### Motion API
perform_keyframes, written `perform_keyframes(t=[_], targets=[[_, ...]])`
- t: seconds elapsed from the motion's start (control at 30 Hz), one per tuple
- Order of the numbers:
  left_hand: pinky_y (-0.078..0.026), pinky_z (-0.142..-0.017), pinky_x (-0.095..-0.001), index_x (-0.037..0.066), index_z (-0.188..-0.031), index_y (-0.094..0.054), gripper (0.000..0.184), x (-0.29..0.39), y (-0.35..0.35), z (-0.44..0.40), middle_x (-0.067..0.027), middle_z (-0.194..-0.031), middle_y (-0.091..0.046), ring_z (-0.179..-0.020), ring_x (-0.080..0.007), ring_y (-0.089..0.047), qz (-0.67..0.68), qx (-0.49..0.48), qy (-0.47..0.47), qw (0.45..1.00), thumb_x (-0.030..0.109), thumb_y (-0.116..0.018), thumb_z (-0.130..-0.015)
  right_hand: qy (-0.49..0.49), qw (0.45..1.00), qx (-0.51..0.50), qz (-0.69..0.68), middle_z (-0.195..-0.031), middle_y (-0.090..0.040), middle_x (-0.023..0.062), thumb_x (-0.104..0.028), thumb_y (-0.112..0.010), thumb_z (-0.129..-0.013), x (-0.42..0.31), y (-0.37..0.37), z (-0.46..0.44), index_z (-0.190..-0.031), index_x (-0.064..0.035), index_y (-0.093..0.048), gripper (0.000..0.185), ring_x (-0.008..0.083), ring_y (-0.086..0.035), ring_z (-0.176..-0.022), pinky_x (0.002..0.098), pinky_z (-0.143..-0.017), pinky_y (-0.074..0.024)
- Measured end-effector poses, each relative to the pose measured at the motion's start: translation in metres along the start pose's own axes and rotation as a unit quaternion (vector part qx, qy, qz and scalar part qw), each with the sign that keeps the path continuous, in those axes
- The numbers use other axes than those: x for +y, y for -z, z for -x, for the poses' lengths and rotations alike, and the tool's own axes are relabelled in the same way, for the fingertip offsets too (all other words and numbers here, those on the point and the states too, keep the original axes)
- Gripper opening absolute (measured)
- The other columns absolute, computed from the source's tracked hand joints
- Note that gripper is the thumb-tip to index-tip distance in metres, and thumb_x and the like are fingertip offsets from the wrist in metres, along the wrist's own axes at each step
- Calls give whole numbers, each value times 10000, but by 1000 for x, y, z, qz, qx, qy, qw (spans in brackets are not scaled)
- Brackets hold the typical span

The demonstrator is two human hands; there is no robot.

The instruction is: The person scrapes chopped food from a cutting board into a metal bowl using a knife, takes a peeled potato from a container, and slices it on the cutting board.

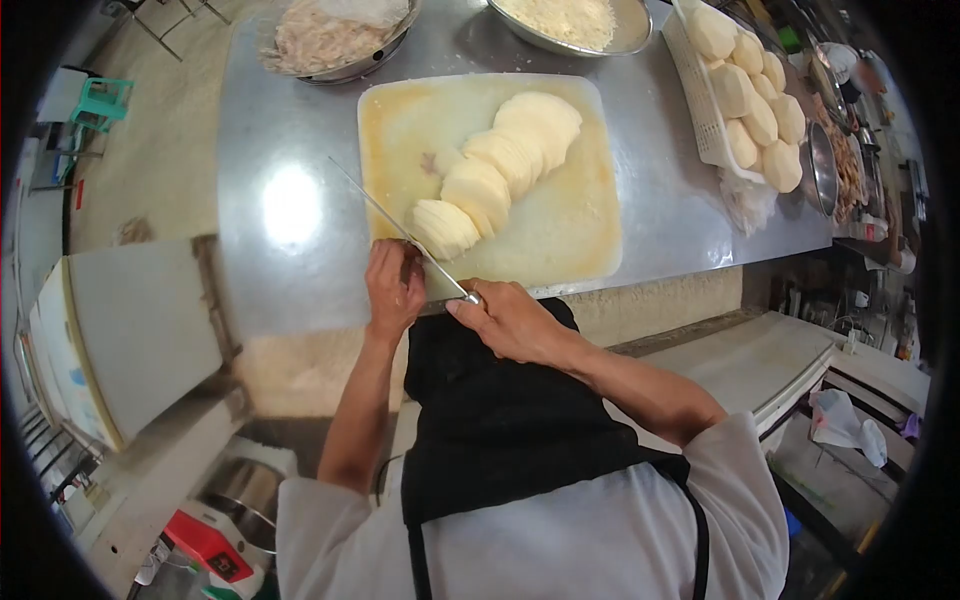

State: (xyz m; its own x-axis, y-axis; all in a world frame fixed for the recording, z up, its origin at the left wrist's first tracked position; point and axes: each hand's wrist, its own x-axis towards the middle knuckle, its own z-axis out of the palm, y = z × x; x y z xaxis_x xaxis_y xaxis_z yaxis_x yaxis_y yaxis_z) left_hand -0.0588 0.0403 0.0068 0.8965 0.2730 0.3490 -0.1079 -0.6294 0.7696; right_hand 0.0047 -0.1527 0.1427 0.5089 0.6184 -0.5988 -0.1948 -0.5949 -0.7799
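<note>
My right hand point(510, 318) is wrapped round the handle of a knife point(405, 232), whose long blade points up and to the left over the cutting board's near left corner. Close beside the blade is my left hand point(393, 287), its fingers curled at the board's edge. What those fingers hold, if anything, is hidden. Sliced peeled potatoes point(507, 160) lie fanned in a diagonal row on the yellowed cutting board point(575, 235). The nearest slices point(443, 230) are just beyond the blade and my left fingers.
A white basket point(697, 95) of peeled whole potatoes point(760, 118) stands at the right of the metal table point(290, 130). At the back are a bowl point(540, 38) of pale yellow bits and another bowl point(365, 62) of pale pinkish strips. A metal bowl point(820, 170) sits farther right.
</note>
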Motion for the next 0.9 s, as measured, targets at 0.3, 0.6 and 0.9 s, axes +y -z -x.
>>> perform_keyframes(t=[0.3, 0.6, 0.9], targets=[[-471, -755, -488, -10, -890, -590, 109, 4, -3, 0, -190, -862, -591, -847, -414, -574, 0, 1, 24, 1000, -40, -604, -786, 12, 1000, -17, -19, -579, -593, 134, -363, -546, -1065, 24, -5, -36, -1136, 85, -654, 466, 246, -617, -517, 395, -550, -505], [-399, -1030, -563, 1, -1419, -561, 638, 54, -36, -40, -268, -1438, -536, -1216, -474, -525, -154, 5, -47, 987, 397, -720, -946, 110, 975, 192, -36, -716, -641, 99, -313, -644, -1025, 67, 43, 44, -1379, 27, -621, 492, 143, -606, -566, 326, -564, -510], [-307, -1163, -656, 69, -1645, -312, 1114, 34, -53, -52, -272, -1694, -251, -1511, -522, -280, -254, -130, 0, 958, 601, -813, -805, -18, 925, 335, -181, -600, -578, 27, -331, -613, -1047, 128, 90, 64, -1302, 76, -640, 480, 102, -539, -481, 285, -474, -444]])
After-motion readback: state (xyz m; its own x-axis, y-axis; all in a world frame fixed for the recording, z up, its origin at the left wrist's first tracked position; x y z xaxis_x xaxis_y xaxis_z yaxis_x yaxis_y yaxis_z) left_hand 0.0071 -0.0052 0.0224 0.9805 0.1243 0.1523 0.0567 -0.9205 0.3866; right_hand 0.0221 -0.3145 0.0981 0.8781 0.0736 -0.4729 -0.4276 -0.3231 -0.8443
